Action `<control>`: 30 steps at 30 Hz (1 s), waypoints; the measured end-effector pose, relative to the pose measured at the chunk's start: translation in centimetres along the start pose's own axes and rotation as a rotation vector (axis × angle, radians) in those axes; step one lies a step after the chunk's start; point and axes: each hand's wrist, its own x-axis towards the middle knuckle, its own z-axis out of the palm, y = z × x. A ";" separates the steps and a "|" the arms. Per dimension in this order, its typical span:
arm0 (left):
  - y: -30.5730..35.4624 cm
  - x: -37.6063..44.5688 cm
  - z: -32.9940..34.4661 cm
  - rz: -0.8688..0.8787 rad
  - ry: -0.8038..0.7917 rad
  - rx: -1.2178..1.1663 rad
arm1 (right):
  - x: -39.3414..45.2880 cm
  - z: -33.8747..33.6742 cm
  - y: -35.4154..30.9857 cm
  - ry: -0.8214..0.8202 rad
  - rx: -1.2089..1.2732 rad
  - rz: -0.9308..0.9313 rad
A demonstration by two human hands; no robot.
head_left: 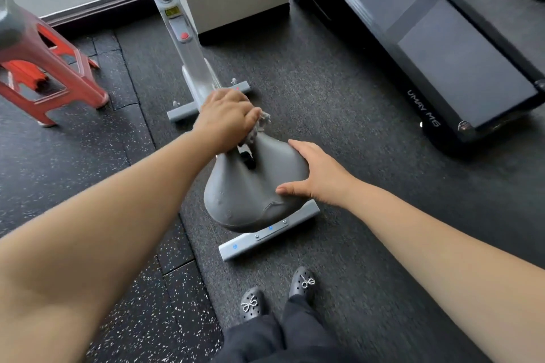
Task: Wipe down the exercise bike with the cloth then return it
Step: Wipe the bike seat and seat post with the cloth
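Head view: left hand bunches cloth, seemingly touching saddle nose.

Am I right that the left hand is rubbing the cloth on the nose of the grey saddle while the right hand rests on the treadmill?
Not quite. In the head view the right hand rests on the grey saddle itself, not the treadmill. The left hand does press the cloth at the saddle's nose.

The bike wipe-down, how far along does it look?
Midway, as far as one picture shows. The left hand grips the cloth at the nose of the seat, and the right hand lies flat on the seat's side. I can't tell whether the frame has been wiped. Returning the cloth is still left.
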 end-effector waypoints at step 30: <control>-5.1 -2.7 -3.3 -0.601 0.115 -0.724 | 2.3 1.0 -0.9 0.046 0.001 0.064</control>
